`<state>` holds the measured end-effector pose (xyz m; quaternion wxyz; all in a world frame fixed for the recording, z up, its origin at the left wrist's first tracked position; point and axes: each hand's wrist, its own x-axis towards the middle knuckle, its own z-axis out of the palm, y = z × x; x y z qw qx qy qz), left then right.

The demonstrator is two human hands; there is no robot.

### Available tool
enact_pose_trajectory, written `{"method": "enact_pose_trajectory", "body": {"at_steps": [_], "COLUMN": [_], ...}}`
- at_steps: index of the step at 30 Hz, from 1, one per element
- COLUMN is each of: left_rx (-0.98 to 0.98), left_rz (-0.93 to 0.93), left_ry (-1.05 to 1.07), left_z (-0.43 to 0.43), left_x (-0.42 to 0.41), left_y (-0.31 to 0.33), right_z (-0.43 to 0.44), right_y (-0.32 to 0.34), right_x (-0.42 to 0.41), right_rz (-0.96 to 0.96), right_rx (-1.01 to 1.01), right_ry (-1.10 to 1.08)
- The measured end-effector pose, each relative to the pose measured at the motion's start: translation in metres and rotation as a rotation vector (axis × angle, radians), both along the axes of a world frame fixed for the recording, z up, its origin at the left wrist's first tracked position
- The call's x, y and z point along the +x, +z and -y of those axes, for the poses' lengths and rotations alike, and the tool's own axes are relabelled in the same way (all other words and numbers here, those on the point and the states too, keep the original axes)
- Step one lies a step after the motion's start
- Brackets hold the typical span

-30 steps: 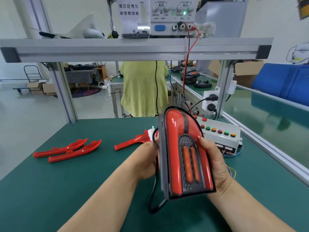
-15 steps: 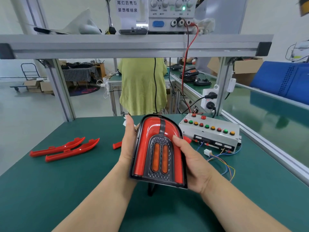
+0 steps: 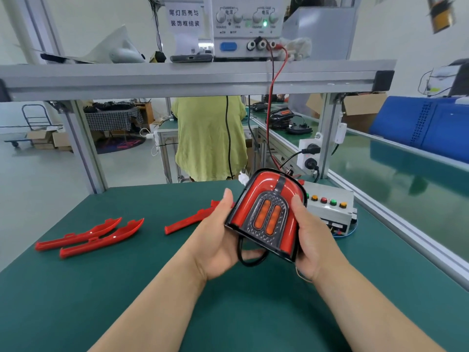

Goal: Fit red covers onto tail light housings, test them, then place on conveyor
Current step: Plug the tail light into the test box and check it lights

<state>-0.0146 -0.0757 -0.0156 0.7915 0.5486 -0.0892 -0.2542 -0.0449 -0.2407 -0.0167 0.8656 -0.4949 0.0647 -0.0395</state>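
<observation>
Two forearms come in from the bottom edge of the picture, the left forearm point(image 3: 152, 301) and the right forearm point(image 3: 360, 306), both bare along all that shows. The left hand point(image 3: 218, 240) and the right hand point(image 3: 313, 240) are bare too. A thin pale loop point(image 3: 301, 275) sits at the right wrist; whether it is a worn band or a wire cannot be told.

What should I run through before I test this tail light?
1. Left hand and right hand both holding the tail light: ok.
2. Red cover seated all round: cannot tell, the hands hide the side edges.
3. Black cable loops loose below the light: ok.
4. Cable's plug end: cannot tell, hidden.
5. Button box close behind the light: ok.
6. Power supply green lamp on: ok.
</observation>
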Motion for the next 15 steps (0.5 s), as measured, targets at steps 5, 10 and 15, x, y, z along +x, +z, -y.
{"method": "enact_pose_trajectory", "body": {"at_steps": [5,10,15], "left_rx": [-0.064,-0.032,-0.111], "left_rz": [-0.003,0.071,0.030], "left_ry": [0.091,0.203,0.288], "left_z": [0.005,0.010,0.013], "left_x": [-0.010,-0.022,-0.036], "left_y": [0.003,0.015,0.027], "right_z": [-0.004,-0.005,-0.004], "right_y": [-0.001,0.006,0.033], "right_x": [-0.002,-0.007,-0.013], "right_rz": [0.016,-0.026,-0.046], "right_rx": [-0.160,-0.232,-0.181], "right_ry": [-0.072,-0.142,-0.123]}}
